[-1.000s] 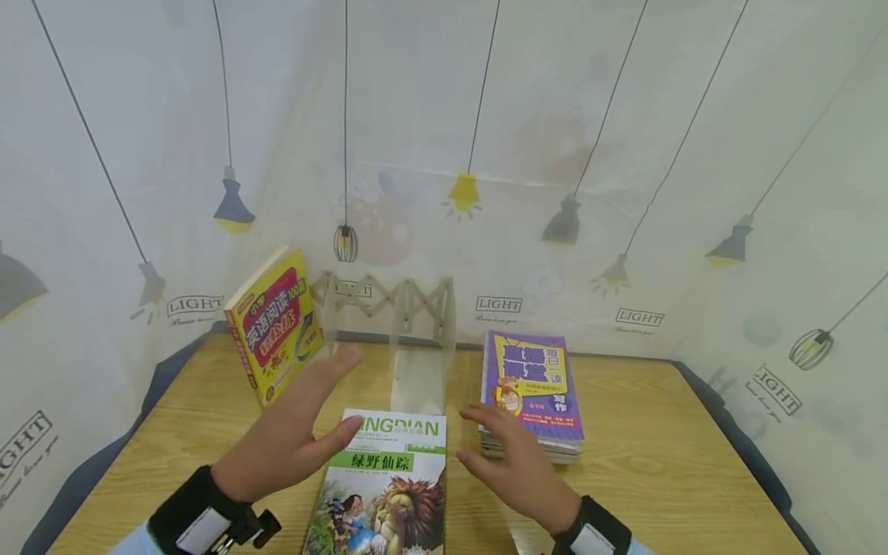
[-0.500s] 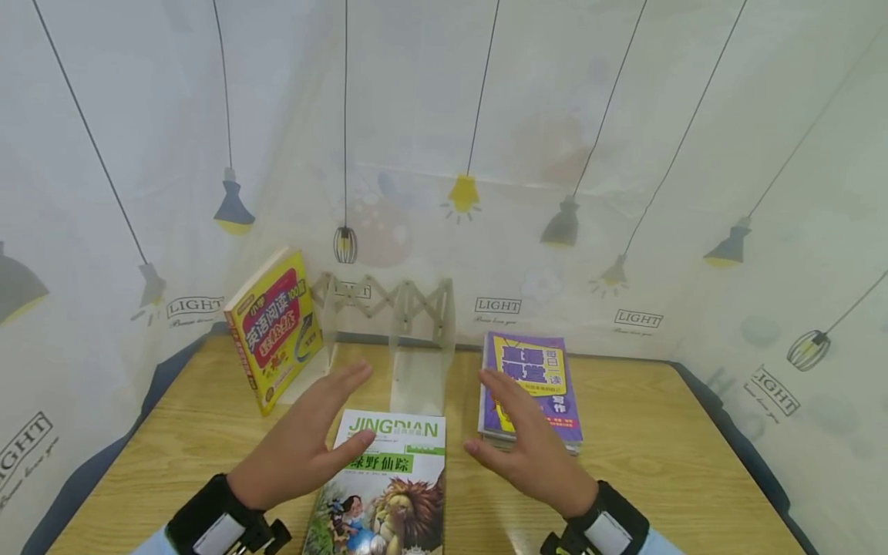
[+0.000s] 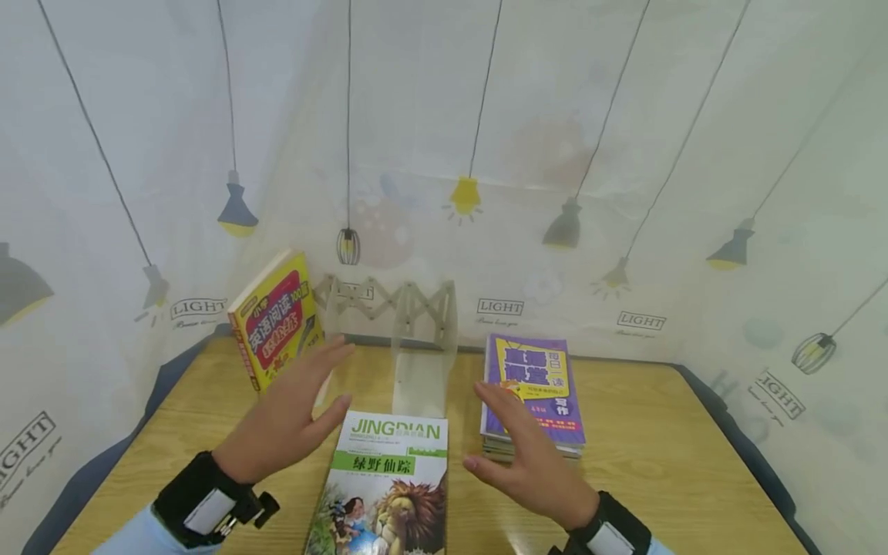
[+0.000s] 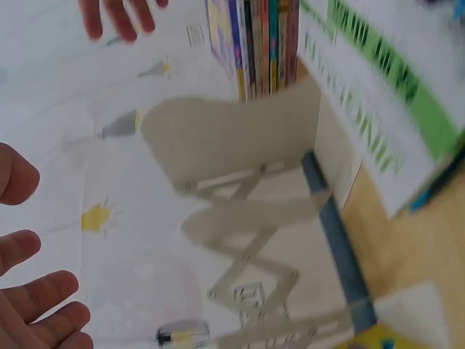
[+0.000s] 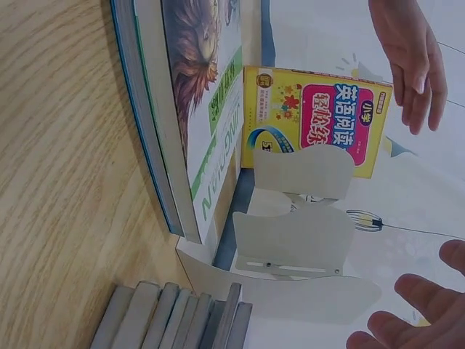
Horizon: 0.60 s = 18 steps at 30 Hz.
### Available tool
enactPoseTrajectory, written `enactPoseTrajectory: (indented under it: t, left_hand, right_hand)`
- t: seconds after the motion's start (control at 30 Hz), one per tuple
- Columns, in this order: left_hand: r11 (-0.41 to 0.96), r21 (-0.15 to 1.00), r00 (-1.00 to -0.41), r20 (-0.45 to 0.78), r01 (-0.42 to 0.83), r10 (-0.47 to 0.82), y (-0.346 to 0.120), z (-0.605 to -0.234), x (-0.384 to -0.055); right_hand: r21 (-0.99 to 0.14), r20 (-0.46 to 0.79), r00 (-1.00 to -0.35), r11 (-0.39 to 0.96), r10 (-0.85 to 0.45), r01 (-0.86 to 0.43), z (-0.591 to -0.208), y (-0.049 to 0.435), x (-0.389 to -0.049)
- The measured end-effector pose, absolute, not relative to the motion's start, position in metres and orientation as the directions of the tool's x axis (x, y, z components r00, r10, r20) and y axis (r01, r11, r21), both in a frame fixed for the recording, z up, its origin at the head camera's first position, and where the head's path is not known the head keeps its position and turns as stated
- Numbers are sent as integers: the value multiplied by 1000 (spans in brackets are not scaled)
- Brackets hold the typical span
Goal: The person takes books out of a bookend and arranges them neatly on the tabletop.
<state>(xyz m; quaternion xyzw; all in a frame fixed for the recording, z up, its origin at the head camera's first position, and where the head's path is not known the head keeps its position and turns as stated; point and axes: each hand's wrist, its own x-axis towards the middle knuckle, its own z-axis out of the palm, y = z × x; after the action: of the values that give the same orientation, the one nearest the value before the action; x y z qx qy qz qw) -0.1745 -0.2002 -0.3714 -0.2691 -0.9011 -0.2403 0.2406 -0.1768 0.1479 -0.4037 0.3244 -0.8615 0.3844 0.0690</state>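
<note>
Both hands hover over the table with their fingers extended and nothing between them. My left hand (image 3: 284, 424) hangs left of a white-and-green picture-cover book (image 3: 391, 478) with a lion on it, in front of an upright yellow book (image 3: 274, 320). On the other side, my right hand (image 3: 537, 466) overlaps the front corner of a stack of books (image 3: 534, 385) topped by a purple one. Between and behind the hands stands a pale folding bookend rack (image 3: 423, 316) with crisscross links; the yellow book leans at its left end. Under the lion book, the right wrist view shows another blue-edged volume (image 5: 142, 123).
A wooden table (image 3: 666, 462) with a dark edge lies below. Behind it hangs a pale curtain (image 3: 590, 92) printed with lamps. In the left wrist view, the spines of the book stack (image 4: 261, 43) show beyond the rack.
My left hand shifts right and then back left. My right hand lifts and moves a little to the right. The books and the rack stay put.
</note>
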Motion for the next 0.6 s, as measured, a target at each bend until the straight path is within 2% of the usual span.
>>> enactPoseTrajectory:
  t: [0.07,0.17,0.33,0.6]
  left_hand:
    - [766,252,-716,601,591,354,-211,-360,-185]
    - [812,221,-713,633,541,302,-230,-340,-201]
    - [883,257,-784,595,394,176,-261,-315,-226]
    - [943,235,-873,479,234,97,-291,-324,-257]
  right_hand:
    - [-613,380,-775,490,-505,-620,-406,148,-176]
    - [-606,388,-773,493,-503,-625,-409,149,-176]
    - [-605,381,-775,499,-504,-621,-412,150,-173]
    - [-597,393,-772,500,-500,-628,-412,151,-175]
